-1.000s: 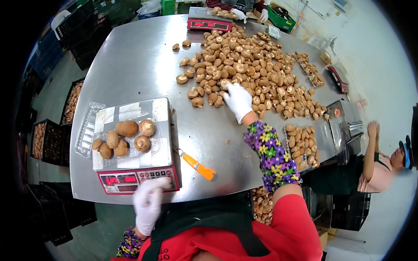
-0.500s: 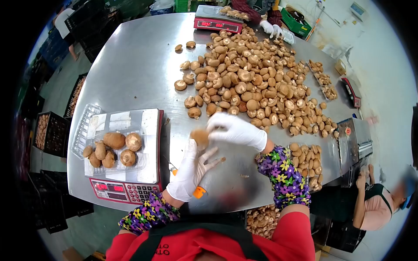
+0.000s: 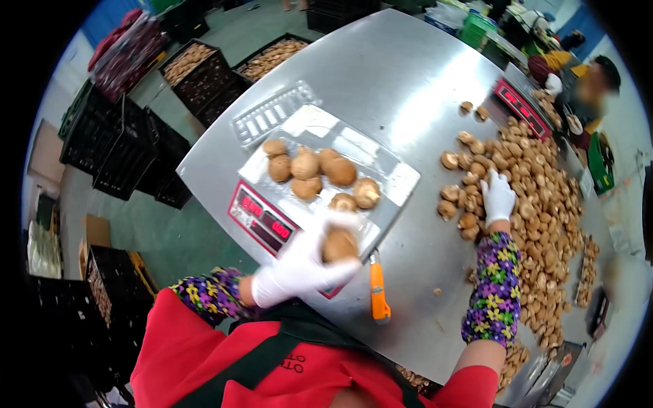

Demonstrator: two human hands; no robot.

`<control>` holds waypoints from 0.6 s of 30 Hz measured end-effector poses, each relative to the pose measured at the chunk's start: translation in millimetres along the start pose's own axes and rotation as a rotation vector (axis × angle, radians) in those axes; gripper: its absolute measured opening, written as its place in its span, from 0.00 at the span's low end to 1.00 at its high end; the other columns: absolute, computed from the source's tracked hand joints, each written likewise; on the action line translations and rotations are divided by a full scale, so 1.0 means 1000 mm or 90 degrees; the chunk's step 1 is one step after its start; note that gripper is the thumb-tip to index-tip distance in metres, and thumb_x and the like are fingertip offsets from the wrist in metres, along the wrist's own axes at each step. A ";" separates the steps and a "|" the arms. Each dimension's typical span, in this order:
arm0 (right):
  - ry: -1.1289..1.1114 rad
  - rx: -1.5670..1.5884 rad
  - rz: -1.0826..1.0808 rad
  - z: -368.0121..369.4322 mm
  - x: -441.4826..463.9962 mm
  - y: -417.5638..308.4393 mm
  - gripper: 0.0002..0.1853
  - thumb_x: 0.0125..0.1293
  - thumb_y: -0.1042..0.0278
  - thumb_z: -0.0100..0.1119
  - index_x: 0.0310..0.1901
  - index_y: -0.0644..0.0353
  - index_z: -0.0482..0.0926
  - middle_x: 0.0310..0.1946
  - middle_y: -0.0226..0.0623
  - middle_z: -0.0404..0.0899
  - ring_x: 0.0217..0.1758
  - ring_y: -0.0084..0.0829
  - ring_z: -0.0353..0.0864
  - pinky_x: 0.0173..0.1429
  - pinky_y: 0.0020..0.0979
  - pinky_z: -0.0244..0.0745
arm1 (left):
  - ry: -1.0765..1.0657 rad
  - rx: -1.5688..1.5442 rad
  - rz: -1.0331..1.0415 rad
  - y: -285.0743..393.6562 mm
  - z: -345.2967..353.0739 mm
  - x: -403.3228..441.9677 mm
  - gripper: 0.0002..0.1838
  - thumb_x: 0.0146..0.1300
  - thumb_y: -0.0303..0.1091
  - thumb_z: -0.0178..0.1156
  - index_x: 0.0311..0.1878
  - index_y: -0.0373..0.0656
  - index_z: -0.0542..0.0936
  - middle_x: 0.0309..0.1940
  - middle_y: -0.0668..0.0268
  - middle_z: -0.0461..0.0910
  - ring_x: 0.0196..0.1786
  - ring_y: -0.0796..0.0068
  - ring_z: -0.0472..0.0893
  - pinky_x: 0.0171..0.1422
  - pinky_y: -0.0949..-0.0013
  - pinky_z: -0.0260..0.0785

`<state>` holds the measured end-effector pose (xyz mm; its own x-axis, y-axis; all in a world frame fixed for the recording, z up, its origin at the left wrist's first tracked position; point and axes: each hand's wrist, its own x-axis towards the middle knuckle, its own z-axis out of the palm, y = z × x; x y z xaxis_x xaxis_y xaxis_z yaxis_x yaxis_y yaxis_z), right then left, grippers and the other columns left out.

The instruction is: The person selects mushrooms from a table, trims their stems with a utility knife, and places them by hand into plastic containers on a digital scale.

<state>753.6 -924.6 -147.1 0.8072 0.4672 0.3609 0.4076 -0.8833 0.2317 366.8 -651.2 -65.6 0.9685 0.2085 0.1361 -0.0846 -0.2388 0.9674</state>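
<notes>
My left hand (image 3: pixel 303 262), white-gloved and blurred, has its fingers around a brown mushroom (image 3: pixel 339 245) just over the front edge of the weighing scale (image 3: pixel 405 178). On the scale lies a clear plastic tray with several mushrooms (image 3: pixel 305 164). My right hand (image 3: pixel 498 197), also gloved, reaches onto the left side of the big mushroom pile (image 3: pixel 537 224), palm down with fingers apart; whether it touches a mushroom under the fingertips is hard to tell. An orange-handled knife (image 3: pixel 378 292) lies on the table right of the scale.
Empty clear trays (image 3: pixel 275 112) lie behind the scale on the metal table (image 3: pixel 408 75). A second red scale (image 3: pixel 522 107) stands at the far right, near a co-worker (image 3: pixel 585 102) with gloved hands. Black crates (image 3: pixel 204 75) of mushrooms stand on the floor beyond the left edge.
The view has swung left. My left hand has carried a mushroom from mid-table to the scale. My right hand has parted from it and moved back to the pile.
</notes>
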 end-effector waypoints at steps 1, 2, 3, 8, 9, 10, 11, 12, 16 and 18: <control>0.024 0.018 -0.023 0.004 -0.005 0.009 0.21 0.64 0.52 0.62 0.57 0.48 0.77 0.44 0.39 0.79 0.44 0.41 0.83 0.46 0.45 0.75 | 0.123 0.105 0.036 -0.012 -0.014 0.003 0.28 0.56 0.32 0.70 0.60 0.43 0.71 0.50 0.62 0.76 0.54 0.72 0.77 0.60 0.66 0.71; 0.045 0.035 -0.041 0.006 -0.011 0.017 0.23 0.64 0.53 0.63 0.59 0.49 0.76 0.45 0.40 0.78 0.45 0.42 0.82 0.47 0.44 0.75 | 0.215 0.084 0.039 -0.025 -0.025 0.009 0.26 0.57 0.30 0.69 0.58 0.42 0.71 0.47 0.62 0.77 0.52 0.74 0.78 0.58 0.68 0.72; 0.061 0.092 -0.010 0.005 -0.014 0.019 0.24 0.65 0.56 0.63 0.60 0.51 0.75 0.46 0.42 0.79 0.46 0.44 0.82 0.49 0.43 0.76 | 0.293 0.103 0.055 -0.036 -0.038 0.016 0.24 0.58 0.28 0.68 0.57 0.41 0.72 0.47 0.62 0.78 0.51 0.74 0.78 0.57 0.69 0.73; 0.031 0.979 0.200 -0.041 -0.011 -0.018 0.23 0.76 0.52 0.50 0.60 0.63 0.75 0.49 0.37 0.79 0.47 0.33 0.79 0.51 0.31 0.77 | 0.359 0.164 0.047 -0.072 -0.088 0.044 0.20 0.63 0.28 0.64 0.58 0.40 0.73 0.54 0.55 0.78 0.58 0.64 0.79 0.63 0.65 0.71; -0.083 1.150 0.234 -0.059 -0.019 -0.030 0.23 0.75 0.52 0.51 0.60 0.63 0.74 0.49 0.39 0.79 0.46 0.33 0.79 0.51 0.33 0.77 | 0.351 0.316 0.122 -0.085 -0.094 0.046 0.20 0.65 0.30 0.62 0.59 0.40 0.73 0.56 0.53 0.77 0.61 0.59 0.77 0.66 0.63 0.68; -0.210 1.357 0.305 -0.076 -0.025 -0.046 0.25 0.75 0.49 0.49 0.60 0.63 0.73 0.49 0.40 0.78 0.43 0.31 0.77 0.49 0.34 0.77 | 0.337 0.468 0.198 -0.098 -0.098 0.047 0.20 0.67 0.31 0.60 0.60 0.40 0.74 0.58 0.51 0.76 0.63 0.55 0.76 0.68 0.60 0.66; -0.337 1.534 0.429 -0.094 -0.030 -0.062 0.27 0.75 0.46 0.48 0.60 0.63 0.73 0.48 0.40 0.77 0.39 0.29 0.75 0.47 0.34 0.77 | 0.309 0.451 0.197 -0.097 -0.099 0.046 0.22 0.69 0.35 0.58 0.65 0.40 0.72 0.62 0.48 0.74 0.67 0.49 0.72 0.72 0.56 0.62; -0.324 1.513 0.527 -0.125 -0.039 -0.092 0.30 0.72 0.41 0.50 0.59 0.62 0.73 0.45 0.39 0.76 0.35 0.27 0.72 0.45 0.32 0.75 | 0.308 0.445 0.197 -0.096 -0.098 0.046 0.22 0.69 0.35 0.58 0.65 0.40 0.72 0.62 0.48 0.74 0.67 0.49 0.72 0.72 0.56 0.62; -0.485 1.376 0.382 -0.158 -0.051 -0.135 0.25 0.70 0.52 0.55 0.60 0.63 0.73 0.42 0.34 0.75 0.37 0.23 0.75 0.35 0.24 0.76 | 0.335 0.342 0.200 -0.094 -0.105 0.045 0.28 0.70 0.43 0.56 0.71 0.44 0.69 0.66 0.48 0.71 0.70 0.48 0.69 0.74 0.54 0.59; -0.526 1.224 0.239 -0.179 -0.051 -0.156 0.28 0.68 0.58 0.58 0.66 0.61 0.70 0.44 0.32 0.76 0.38 0.21 0.75 0.36 0.21 0.74 | 0.321 0.353 0.226 -0.092 -0.116 0.054 0.28 0.70 0.45 0.56 0.70 0.45 0.70 0.66 0.47 0.71 0.71 0.46 0.67 0.74 0.53 0.58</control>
<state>572.5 -803.4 -39.5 0.6706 0.6552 -0.3479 -0.3918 -0.0854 -0.9161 399.5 -508.2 -122.4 0.6734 0.4020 0.6205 -0.1099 -0.7755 0.6217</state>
